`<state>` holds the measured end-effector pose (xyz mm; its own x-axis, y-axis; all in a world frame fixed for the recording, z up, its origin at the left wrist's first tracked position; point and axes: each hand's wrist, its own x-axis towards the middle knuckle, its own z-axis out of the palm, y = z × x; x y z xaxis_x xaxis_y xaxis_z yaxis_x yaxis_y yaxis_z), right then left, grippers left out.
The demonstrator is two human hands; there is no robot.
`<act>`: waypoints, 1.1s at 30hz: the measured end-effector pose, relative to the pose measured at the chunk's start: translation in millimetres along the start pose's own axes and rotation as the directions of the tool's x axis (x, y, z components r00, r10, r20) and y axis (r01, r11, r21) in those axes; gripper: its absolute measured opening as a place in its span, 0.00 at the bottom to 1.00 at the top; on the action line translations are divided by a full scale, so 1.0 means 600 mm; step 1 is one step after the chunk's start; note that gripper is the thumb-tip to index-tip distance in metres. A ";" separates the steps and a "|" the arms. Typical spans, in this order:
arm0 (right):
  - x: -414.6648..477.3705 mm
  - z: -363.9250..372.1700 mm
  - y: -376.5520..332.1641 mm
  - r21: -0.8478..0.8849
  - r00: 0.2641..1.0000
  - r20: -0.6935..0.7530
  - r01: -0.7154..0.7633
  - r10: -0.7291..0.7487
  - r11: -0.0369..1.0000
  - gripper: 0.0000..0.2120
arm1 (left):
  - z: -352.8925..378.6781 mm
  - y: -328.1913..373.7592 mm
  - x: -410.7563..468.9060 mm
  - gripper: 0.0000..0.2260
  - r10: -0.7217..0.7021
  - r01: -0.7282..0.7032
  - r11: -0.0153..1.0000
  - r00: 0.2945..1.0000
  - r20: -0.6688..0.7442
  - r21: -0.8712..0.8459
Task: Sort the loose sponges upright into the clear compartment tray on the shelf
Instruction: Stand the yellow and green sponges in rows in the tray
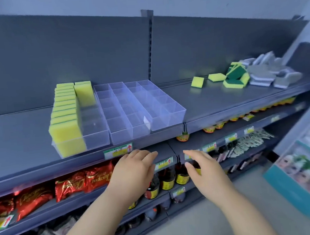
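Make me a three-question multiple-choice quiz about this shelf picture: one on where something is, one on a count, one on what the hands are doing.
1. Where do the loose yellow-and-green sponges lie relative to the clear plastic compartment tray?
A) left of it
B) right of it
C) on the shelf below
2. How many sponges stand in the tray's second column from the left?
A) none
B) one
C) five
3. What do the left hand and right hand hold?
A) nothing
B) a sponge each
C) a bottle each
Answers:
1 B, the pile sits further right on the same shelf.
2 B, a single yellow sponge stands at its back.
3 A, both hands hover open below the shelf edge.
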<state>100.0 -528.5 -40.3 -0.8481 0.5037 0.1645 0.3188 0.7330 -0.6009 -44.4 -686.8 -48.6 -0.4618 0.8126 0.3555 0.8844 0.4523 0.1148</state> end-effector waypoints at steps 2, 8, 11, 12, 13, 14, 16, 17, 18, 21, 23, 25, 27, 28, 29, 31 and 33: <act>0.001 -0.024 0.046 0.001 0.999 -0.019 -0.029 0.029 1.000 0.17 | 0.026 0.031 0.024 0.14 -0.013 0.013 1.000 1.000 0.020 -0.017; 0.012 -0.134 0.215 0.024 0.993 -0.048 -0.111 0.112 0.994 0.17 | 0.086 0.163 0.153 0.16 -0.002 0.002 1.000 1.000 0.009 -0.016; 0.012 -0.201 0.303 0.067 0.985 -0.071 -0.152 0.156 0.986 0.16 | 0.119 0.249 0.231 0.19 0.011 -0.012 0.999 1.000 -0.018 -0.040; 0.012 -0.222 0.332 0.066 0.983 -0.080 -0.162 0.167 0.985 0.16 | 0.132 0.279 0.256 0.19 0.020 -0.022 0.999 0.999 -0.026 -0.048; 0.012 -0.240 0.361 0.064 0.980 -0.089 -0.172 0.177 0.983 0.15 | 0.145 0.307 0.279 0.19 0.027 -0.029 0.998 0.999 -0.032 -0.058; 0.012 -0.258 0.389 0.064 0.978 -0.101 -0.179 0.185 0.982 0.15 | 0.159 0.335 0.300 0.17 0.028 -0.031 0.997 0.999 -0.034 -0.072; 0.017 -0.288 0.438 0.065 0.971 -0.122 -0.197 0.204 0.978 0.15 | 0.183 0.382 0.338 0.16 0.030 -0.033 0.995 0.999 -0.033 -0.095; 0.021 -0.302 0.458 0.068 0.968 -0.131 -0.207 0.214 0.976 0.14 | 0.192 0.400 0.355 0.17 0.036 -0.039 0.994 0.999 -0.033 -0.097; 0.027 -0.313 0.475 0.074 0.965 -0.138 -0.213 0.222 0.974 0.14 | 0.199 0.415 0.372 0.18 0.046 -0.049 0.994 0.998 -0.031 -0.096; 0.057 -0.337 0.514 0.096 0.962 -0.141 -0.221 0.233 0.970 0.15 | 0.217 0.441 0.422 0.19 0.053 -0.056 0.993 0.998 -0.034 -0.103; 0.087 -0.346 0.534 0.100 0.965 -0.125 -0.217 0.229 0.971 0.15 | 0.230 0.446 0.457 0.20 0.035 -0.040 0.991 0.998 -0.042 -0.126; 0.123 -0.355 0.552 0.104 0.971 -0.086 -0.212 0.222 0.972 0.15 | 0.245 0.449 0.494 0.20 0.030 -0.040 0.988 0.997 -0.068 -0.149; 0.167 -0.364 0.571 0.095 0.976 -0.063 -0.202 0.208 0.975 0.16 | 0.259 0.447 0.540 0.20 0.032 -0.050 0.985 0.993 -0.110 -0.163; 0.191 -0.369 0.581 0.089 0.977 -0.068 -0.194 0.201 0.977 0.16 | 0.267 0.445 0.565 0.19 0.026 -0.047 0.985 0.991 -0.130 -0.166; 0.216 -0.374 0.591 0.083 0.978 -0.077 -0.187 0.193 0.979 0.16 | 0.275 0.440 0.591 0.18 0.014 -0.040 0.985 0.988 -0.151 -0.165; 0.263 -0.387 0.610 0.057 0.979 -0.101 -0.172 0.177 0.983 0.15 | 0.290 0.429 0.642 0.16 -0.003 -0.026 0.986 0.984 -0.176 -0.163; 0.317 -0.408 0.630 0.021 0.980 -0.114 -0.161 0.162 0.987 0.15 | 0.304 0.416 0.697 0.16 -0.022 -0.010 0.986 0.983 -0.184 -0.169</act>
<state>162.9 -43.7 -44.3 -0.7314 0.6645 0.1532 0.4418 0.6329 -0.6358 -29.2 -167.2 -40.6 -0.4606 0.7211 0.5175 0.8876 0.3756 0.2666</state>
